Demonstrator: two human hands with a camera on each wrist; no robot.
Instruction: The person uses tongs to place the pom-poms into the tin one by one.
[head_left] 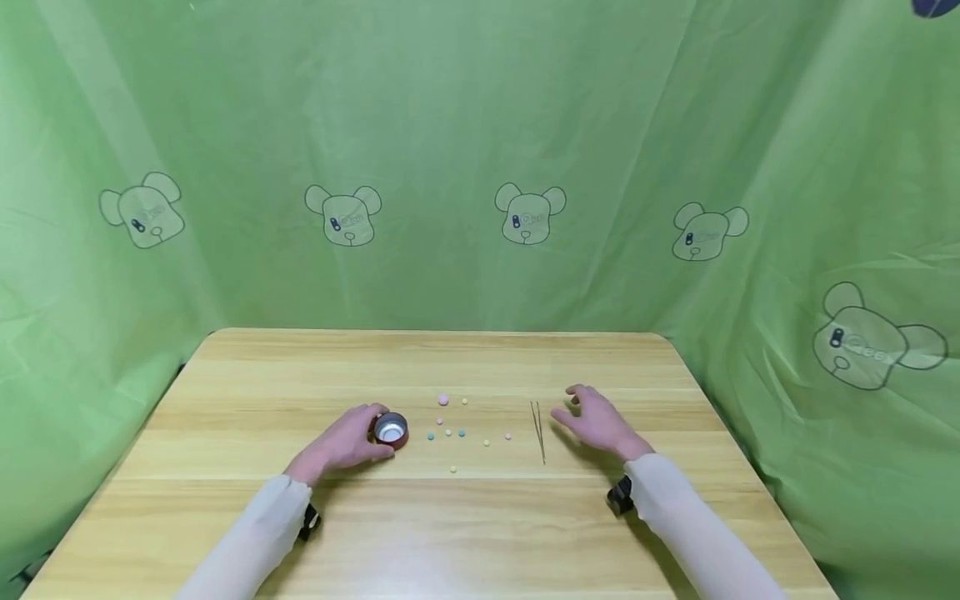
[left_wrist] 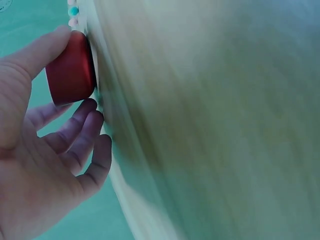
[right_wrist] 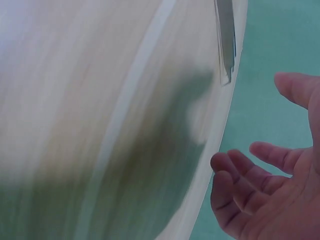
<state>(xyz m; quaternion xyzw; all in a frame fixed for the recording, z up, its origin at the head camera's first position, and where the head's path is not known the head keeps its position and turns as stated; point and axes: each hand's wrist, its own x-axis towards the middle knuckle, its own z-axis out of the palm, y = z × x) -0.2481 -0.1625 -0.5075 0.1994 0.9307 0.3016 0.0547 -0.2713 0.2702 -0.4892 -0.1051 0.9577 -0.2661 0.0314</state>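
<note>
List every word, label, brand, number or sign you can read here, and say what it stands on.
No text can be read with certainty.
Green cloth: faint lettering across the printed bear faces, too small and blurred to read.
Red container: no lettering visible.
Tweezers: no lettering visible.

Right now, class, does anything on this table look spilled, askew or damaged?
Only the small balls: they lie loose and scattered on the table, beside the red tin in the left hand. Whether they spilled or were set out, I cannot tell. No damage shows.
</note>
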